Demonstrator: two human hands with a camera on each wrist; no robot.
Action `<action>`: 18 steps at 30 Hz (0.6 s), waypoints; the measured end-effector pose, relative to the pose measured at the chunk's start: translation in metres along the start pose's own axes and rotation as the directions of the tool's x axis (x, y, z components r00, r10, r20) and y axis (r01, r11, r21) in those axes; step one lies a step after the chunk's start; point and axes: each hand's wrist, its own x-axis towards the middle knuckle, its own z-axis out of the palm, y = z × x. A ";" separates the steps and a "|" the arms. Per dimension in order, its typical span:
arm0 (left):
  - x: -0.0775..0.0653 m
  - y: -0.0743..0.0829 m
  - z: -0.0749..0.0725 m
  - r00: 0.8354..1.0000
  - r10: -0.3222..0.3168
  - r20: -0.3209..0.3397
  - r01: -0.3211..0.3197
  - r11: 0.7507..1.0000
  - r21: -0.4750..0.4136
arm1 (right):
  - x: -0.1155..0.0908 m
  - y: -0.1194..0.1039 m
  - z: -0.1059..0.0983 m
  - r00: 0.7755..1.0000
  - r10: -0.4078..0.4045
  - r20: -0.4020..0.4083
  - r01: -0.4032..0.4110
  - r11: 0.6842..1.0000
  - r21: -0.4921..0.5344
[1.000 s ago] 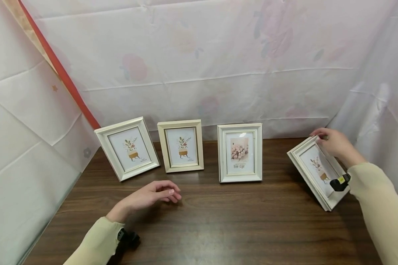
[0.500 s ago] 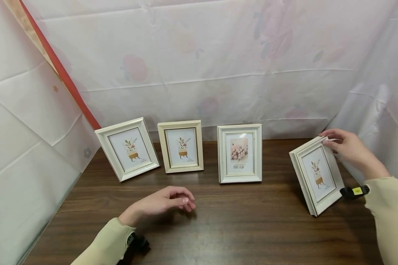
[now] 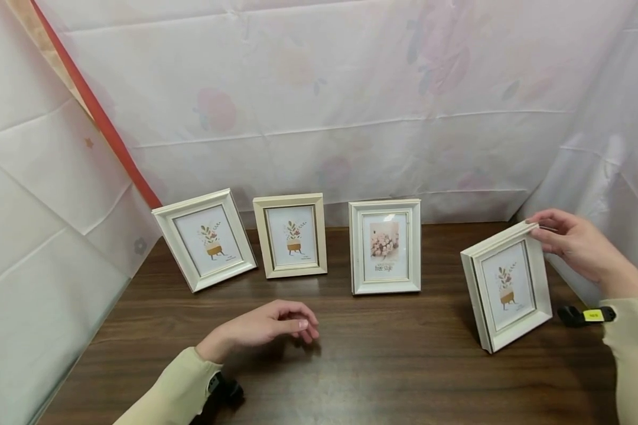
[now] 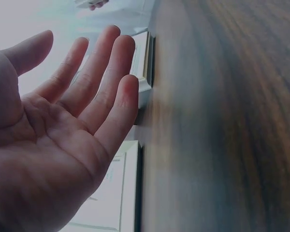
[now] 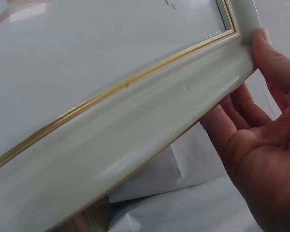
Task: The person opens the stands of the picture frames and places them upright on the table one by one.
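At the far right of the head view stands a white picture frame with a potted-plant print, turned to face left of the viewer's front. My right hand pinches its upper right corner, thumb on the front and fingers behind. In the right wrist view, the frame's moulding with a gold inner line fills much of the picture, and the right hand's thumb rests at its corner. My left hand holds nothing over the middle-left of the table; the left wrist view shows its bare palm and relaxed fingers.
Toward the back of the brown wooden table stand a tilted white picture frame, a cream picture frame and a white "free style" picture frame. Behind them hangs a pale printed cloth, with a red strip at left.
The right hand has moved right, turning the far-right picture frame more upright, its bottom edge shifting left and nearer. The left hand has drifted right. The other picture frames stay put.
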 end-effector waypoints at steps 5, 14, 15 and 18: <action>-0.001 0.000 -0.002 1.000 0.008 -0.009 -0.008 1.000 0.005 | 0.000 0.004 0.005 0.993 -0.088 0.078 0.077 0.987 0.139; -0.002 -0.001 -0.012 0.998 -0.013 -0.066 0.014 1.000 0.013 | 0.007 -0.001 0.023 0.960 -0.229 0.160 0.157 0.916 0.369; -0.003 -0.002 -0.014 0.997 -0.018 -0.073 0.019 1.000 0.013 | 0.007 -0.001 0.025 0.954 -0.251 0.164 0.169 0.902 0.396; -0.003 -0.005 -0.020 0.994 -0.032 -0.100 0.033 0.999 0.016 | 0.008 -0.002 0.032 0.946 -0.295 0.135 0.208 0.870 0.446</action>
